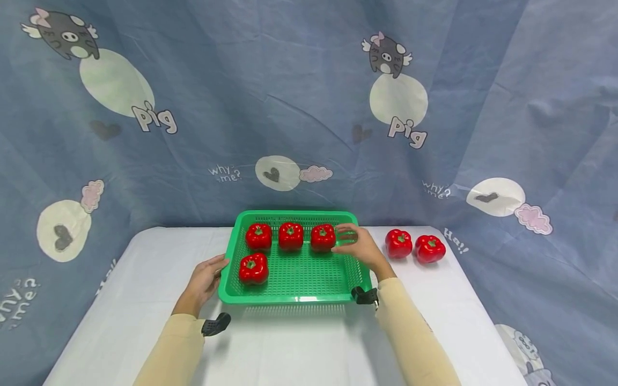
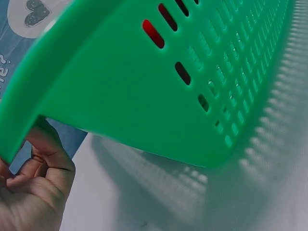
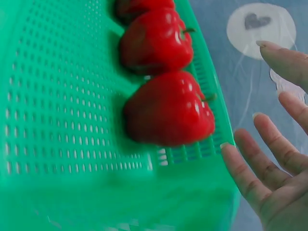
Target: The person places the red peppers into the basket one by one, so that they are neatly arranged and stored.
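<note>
A green plastic basket (image 1: pixel 309 299) with slotted sides stands on the white table. Three red bell peppers line its far side: a left one (image 1: pixel 258 237), a middle one (image 1: pixel 291 237) and a right one (image 1: pixel 322 238). Another bell pepper (image 1: pixel 253 269) sits at the near left inside. My left hand (image 1: pixel 205 279) holds the basket's left rim, fingers curled under the edge in the left wrist view (image 2: pixel 41 178). Over the basket's right side, my right hand (image 1: pixel 362 247) has its fingers spread beside the right-hand pepper; the right wrist view shows nothing in its grasp.
Two more red bell peppers, one nearer (image 1: pixel 398 244) and one farther right (image 1: pixel 429 249), lie on the white tabletop (image 1: pixel 434 300) right of the basket. A blue printed cloth (image 1: pixel 299 107) hangs behind the table and along its sides.
</note>
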`<state>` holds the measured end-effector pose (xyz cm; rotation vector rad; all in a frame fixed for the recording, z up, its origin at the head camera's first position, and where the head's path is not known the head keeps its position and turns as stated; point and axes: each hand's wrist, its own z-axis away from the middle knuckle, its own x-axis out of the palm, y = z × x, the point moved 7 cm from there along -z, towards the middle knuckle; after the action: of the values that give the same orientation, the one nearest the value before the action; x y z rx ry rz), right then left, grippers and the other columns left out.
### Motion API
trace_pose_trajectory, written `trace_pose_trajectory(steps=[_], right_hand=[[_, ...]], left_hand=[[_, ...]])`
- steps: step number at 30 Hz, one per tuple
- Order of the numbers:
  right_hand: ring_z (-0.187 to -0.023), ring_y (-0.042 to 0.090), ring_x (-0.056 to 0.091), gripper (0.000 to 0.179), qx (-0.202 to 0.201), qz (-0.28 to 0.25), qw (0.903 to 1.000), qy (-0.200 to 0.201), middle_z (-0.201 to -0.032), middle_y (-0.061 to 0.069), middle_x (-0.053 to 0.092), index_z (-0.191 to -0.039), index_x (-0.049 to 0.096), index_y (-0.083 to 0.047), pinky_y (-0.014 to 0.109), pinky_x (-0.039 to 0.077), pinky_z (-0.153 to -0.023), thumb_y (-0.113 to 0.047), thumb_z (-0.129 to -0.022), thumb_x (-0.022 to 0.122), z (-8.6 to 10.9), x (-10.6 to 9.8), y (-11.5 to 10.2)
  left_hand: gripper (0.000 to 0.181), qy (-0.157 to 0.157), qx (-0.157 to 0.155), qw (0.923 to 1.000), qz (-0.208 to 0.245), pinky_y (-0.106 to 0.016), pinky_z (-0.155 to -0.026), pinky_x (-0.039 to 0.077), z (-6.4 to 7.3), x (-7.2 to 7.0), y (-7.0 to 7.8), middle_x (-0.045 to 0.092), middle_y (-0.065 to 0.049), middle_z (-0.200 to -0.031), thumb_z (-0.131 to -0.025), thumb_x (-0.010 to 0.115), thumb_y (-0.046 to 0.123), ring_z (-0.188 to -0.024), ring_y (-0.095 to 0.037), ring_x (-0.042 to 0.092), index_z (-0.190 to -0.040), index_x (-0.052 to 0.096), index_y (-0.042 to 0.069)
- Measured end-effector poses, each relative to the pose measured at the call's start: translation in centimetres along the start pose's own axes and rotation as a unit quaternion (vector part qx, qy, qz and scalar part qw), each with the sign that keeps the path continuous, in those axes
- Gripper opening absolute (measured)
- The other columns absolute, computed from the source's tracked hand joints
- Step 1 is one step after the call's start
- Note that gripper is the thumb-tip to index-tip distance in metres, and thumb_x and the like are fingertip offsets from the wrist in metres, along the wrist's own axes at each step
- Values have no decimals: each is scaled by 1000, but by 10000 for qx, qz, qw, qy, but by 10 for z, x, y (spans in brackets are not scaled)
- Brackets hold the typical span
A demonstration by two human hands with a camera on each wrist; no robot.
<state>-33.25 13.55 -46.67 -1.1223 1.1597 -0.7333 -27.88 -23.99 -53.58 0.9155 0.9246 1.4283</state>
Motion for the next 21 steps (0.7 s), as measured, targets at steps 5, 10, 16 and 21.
trace_pose_trajectory(steps=[5,10,16,21], right_hand=[[-126,41,46,61,37,105,9998,162,-137,23,47,-135,49,-1,52,49,-97,-10,-82,77,6,-19,7],[-127,39,46,60,105,71,9993,363,-137,20,48,-135,50,-3,52,48,-98,-12,-82,77,10,-34,13],[-128,39,45,60,250,71,9982,537,-137,19,48,-136,49,-4,53,47,-99,-12,-83,76,15,-49,21],[-128,42,44,60,256,72,9974,675,-137,24,46,-136,48,1,53,46,-100,-6,-82,75,25,-63,17]], left_hand=[[57,-60,-42,10000,27,-17,-87,52,-2,1,-1,34,-20,-150,-100,53,21,-92,3,55,-148,32,-1],[58,-63,-54,9999,122,-17,-89,52,-2,-1,-3,33,-19,-150,-100,53,22,-96,1,56,-148,31,-1],[56,-45,-91,9999,103,-17,-90,51,-2,-2,-5,31,-19,-152,-101,51,21,-133,-26,41,-149,30,0],[55,-16,-65,9999,95,-17,-90,51,-3,-1,-3,33,-20,-151,-101,50,20,-125,-22,48,-148,32,-1]])
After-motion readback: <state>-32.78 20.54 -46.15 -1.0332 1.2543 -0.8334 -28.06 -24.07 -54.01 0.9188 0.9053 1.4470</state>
